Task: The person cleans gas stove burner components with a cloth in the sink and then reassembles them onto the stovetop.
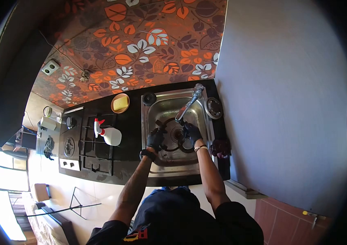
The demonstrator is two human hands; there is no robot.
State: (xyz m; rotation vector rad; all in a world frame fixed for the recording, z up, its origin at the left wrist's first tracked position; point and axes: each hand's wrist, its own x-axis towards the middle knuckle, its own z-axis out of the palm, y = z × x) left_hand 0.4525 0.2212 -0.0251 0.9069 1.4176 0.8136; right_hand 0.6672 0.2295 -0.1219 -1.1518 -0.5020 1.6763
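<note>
Both hands wear black gloves and are inside the metal sink (166, 168). My left hand (156, 139) is closed around the left side of a dark ring-shaped grate (168, 121), which has short prongs. On the opposite side, my right hand (191, 133) grips the same grate below the faucet (189, 105). The gloves hide parts of the ring, and the fingertips are hard to make out. Beneath it the drain (177, 134) shows at the sink's bottom.
Left of the sink stand a white spray bottle (111, 136) with a red trigger and a bowl (120, 96) holding a yellow sponge (120, 103). Farther left are a black stove grate (84, 155) and the hob (68, 134). A dark cloth (221, 148) lies at right.
</note>
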